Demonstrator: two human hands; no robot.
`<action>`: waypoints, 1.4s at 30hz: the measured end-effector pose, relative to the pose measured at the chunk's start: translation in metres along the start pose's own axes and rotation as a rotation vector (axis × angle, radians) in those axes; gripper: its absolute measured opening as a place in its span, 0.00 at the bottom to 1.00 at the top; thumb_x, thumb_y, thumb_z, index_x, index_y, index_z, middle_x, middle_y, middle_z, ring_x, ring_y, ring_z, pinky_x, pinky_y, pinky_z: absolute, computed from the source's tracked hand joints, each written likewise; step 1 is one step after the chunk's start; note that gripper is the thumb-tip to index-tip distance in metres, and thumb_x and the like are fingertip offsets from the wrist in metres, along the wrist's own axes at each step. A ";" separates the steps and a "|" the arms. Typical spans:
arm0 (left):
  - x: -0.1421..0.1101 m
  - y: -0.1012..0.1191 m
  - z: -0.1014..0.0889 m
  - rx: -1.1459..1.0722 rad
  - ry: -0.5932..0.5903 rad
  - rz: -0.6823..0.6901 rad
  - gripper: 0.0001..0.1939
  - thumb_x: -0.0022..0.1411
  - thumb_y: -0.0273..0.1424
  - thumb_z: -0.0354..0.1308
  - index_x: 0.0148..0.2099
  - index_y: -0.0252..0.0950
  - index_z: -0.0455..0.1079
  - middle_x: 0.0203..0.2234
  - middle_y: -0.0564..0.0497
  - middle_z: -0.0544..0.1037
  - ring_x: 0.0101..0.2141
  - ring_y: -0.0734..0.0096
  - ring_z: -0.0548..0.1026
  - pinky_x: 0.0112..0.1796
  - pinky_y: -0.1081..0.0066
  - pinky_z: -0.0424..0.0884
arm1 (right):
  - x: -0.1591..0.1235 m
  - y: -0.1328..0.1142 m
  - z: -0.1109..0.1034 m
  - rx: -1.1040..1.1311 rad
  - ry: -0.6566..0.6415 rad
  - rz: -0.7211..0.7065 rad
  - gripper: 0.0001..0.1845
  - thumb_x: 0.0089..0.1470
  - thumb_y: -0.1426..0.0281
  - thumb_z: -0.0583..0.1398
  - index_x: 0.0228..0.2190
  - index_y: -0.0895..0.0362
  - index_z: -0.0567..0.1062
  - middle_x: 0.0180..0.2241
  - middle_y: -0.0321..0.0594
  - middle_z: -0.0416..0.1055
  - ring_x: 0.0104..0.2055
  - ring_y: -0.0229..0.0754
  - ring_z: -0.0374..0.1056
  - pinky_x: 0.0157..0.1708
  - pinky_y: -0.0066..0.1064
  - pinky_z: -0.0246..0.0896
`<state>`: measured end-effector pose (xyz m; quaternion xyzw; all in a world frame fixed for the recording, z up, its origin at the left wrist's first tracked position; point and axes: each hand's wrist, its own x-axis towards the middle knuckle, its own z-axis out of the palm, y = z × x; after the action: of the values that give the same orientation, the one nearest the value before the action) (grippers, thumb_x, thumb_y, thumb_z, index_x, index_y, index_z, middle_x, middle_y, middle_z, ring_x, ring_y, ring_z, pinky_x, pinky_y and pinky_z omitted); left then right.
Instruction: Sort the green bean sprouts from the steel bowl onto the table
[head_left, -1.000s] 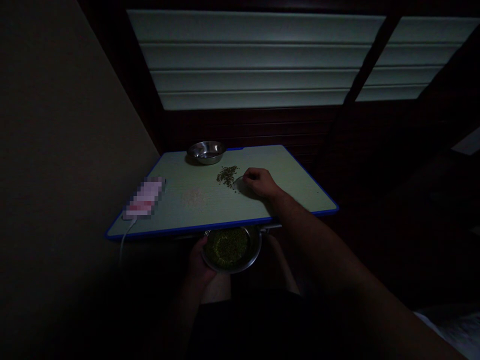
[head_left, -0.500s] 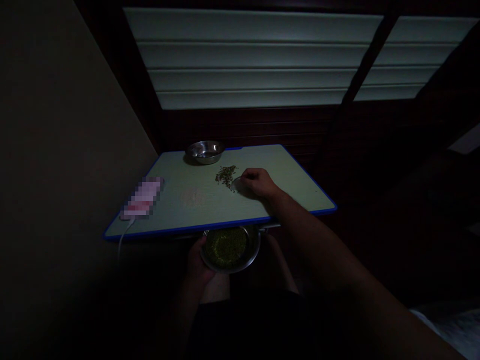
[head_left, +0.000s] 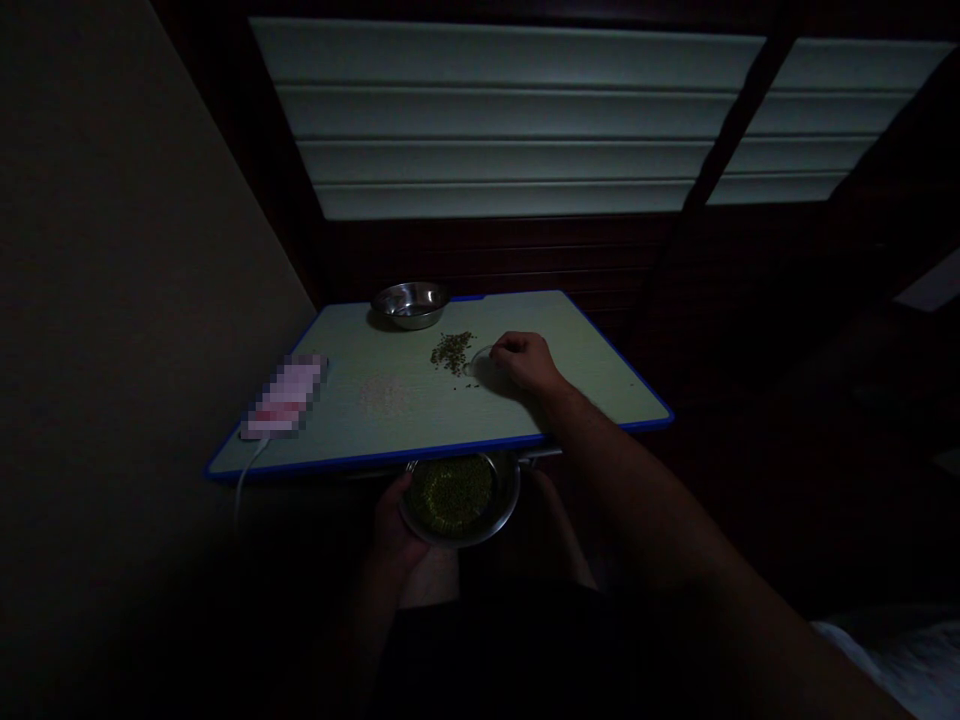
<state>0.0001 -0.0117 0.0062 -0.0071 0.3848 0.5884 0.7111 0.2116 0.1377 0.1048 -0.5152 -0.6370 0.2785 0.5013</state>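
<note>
at three o'clock from the brown pile (head_left: 452,350) on the table (head_left: 607,380), my right hand (head_left: 525,362) is pinching a thin clear tool (head_left: 477,357); at six, my left hand (head_left: 396,522) is gripping a bowl (head_left: 513,503) of green grains (head_left: 454,492). too brisk a stroke could be scattering the pile.

Single head-worn view, forward and down over the nearby table (head_left: 450,420)

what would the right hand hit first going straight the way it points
The right hand would probably meet the pile of dark bits first, just past the thin clear object it holds; its height above the table is hard to judge.
</note>
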 end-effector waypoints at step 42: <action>0.000 -0.002 -0.002 -0.024 -0.033 0.003 0.13 0.55 0.27 0.56 0.41 0.33 0.77 0.29 0.46 0.83 0.35 0.57 0.81 0.47 0.56 0.72 | -0.015 -0.027 0.013 -0.290 -0.486 0.018 0.07 0.47 0.70 0.60 0.24 0.61 0.76 0.20 0.36 0.69 0.24 0.32 0.60 0.26 0.25 0.51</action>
<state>0.0002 -0.0132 0.0041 -0.0056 0.3660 0.5940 0.7164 0.1891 0.1167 0.1187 -0.5052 -0.7672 0.3042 0.2522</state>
